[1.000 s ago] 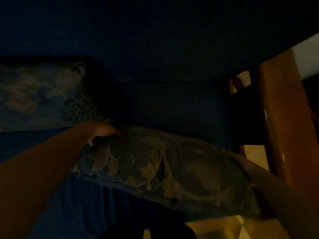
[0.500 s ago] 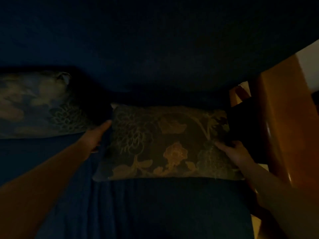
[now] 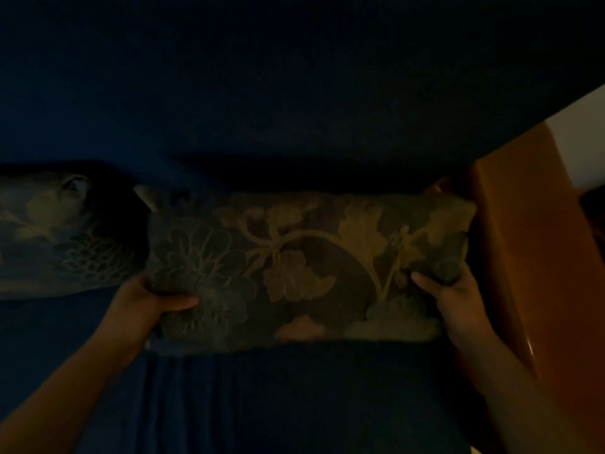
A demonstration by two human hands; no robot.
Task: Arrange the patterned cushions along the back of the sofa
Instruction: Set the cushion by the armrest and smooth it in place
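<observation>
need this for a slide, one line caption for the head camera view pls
Left hand and right hand grip a floral cushion at the dark blue sofa back, beside a second cushion.

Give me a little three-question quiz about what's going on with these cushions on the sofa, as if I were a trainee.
1. True or false: only one hand is on the floral cushion being placed.
2. Multiple choice: where is the second cushion? A) to the left, against the sofa back; B) on the floor; C) stacked on top of the first.
3. Short answer: what stands just right of the held cushion?

Key
1. False. The left hand grips its left end and the right hand its right end.
2. A. A dark gap separates the two cushions.
3. An orange-brown wooden panel, which looks like the sofa's end; the dim light makes this uncertain.
</observation>
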